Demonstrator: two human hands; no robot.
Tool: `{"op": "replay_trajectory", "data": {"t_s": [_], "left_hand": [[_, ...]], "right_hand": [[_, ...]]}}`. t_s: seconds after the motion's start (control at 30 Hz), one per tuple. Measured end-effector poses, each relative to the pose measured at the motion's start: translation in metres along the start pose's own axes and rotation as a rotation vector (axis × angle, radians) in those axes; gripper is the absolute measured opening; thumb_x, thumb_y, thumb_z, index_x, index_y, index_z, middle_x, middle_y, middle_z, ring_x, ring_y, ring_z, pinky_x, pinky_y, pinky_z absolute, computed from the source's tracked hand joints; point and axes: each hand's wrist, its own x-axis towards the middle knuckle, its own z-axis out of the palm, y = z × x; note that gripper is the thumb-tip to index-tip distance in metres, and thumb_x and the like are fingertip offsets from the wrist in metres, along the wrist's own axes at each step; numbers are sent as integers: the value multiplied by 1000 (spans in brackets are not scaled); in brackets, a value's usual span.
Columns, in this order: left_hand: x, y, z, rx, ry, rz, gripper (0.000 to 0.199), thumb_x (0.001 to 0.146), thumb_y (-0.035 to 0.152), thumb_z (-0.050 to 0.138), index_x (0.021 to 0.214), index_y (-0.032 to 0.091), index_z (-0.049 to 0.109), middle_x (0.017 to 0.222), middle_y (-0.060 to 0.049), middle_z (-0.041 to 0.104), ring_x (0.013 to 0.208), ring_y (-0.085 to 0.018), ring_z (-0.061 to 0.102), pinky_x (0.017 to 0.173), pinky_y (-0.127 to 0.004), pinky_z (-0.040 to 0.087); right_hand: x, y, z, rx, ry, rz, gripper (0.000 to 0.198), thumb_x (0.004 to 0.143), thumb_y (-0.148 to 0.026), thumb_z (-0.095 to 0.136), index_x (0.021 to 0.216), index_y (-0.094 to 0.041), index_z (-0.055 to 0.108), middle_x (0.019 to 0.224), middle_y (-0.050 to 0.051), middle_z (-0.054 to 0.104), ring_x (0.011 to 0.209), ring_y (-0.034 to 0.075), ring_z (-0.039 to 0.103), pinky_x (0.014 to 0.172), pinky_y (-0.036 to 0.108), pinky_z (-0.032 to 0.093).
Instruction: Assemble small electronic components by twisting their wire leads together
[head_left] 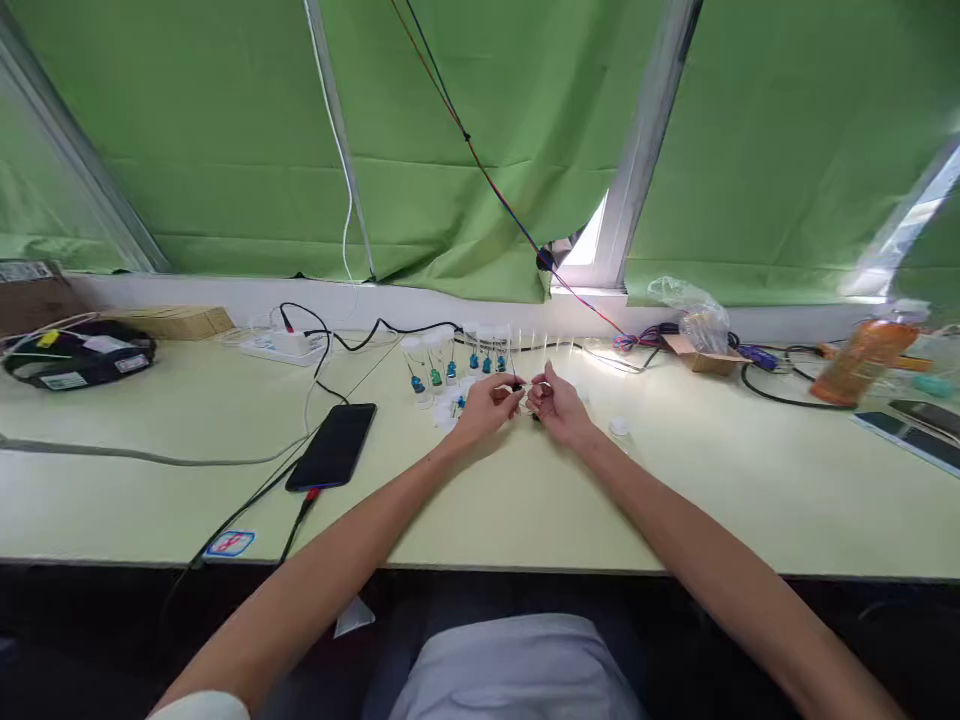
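Observation:
My left hand (489,406) is closed in a pinch on a small black piece (517,387), from which a thin dark stem rises. Close beside it, my right hand (556,403) is also pinched, thumb up; whatever its fingertips hold is too small to make out. Another dark bit shows under the right fingers. Behind and left of my hands stand several clear vials with small blue pieces (418,384) and a green piece (436,377), some with thin stems. White round caps (450,408) lie by my left hand, and one white cap (619,427) sits right of my right hand.
A black phone (332,446) with a cable lies left of my forearm. Further left are a power strip (289,347) and a black bundle (79,355). To the right stand a small cardboard box (705,357) with a plastic bag and an orange bottle (870,355). Cables run along the back.

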Motion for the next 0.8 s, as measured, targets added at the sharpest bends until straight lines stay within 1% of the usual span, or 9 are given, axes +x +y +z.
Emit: {"op": "replay_trajectory", "data": {"t_s": [0.23,0.47,0.67,0.8], "left_hand": [[2,-1,-1,-74,0,-17,36,75,46,69,94,15,66,68,-2,62,53,-11,54,54,-27,44],[2,2,-1,-125,11,-42,35,74,46,71,90,15,65,71,-2,63,53,-10,53,56,-27,45],[3,-1,-2,-140,3,-27,35,74,45,71,92,15,67,75,-3,63,55,-10,53,56,-28,45],[4,-4,-2,-145,3,-28,35,75,44,71,93,15,67,73,-3,63,54,-11,53,56,-28,45]], "right_hand": [[-2,1,2,39,-12,7,37,76,-48,75,67,-15,62,51,-3,52,48,8,46,45,22,40],[-1,3,1,11,-53,-48,29,76,-43,77,75,-16,67,59,-1,60,55,9,53,53,22,46],[0,3,-3,3,-69,-44,25,77,-38,76,77,-14,69,58,-1,61,56,9,54,55,22,47],[-1,2,-4,14,-83,-25,23,78,-36,75,79,-14,68,59,0,62,56,10,55,56,22,48]]}}
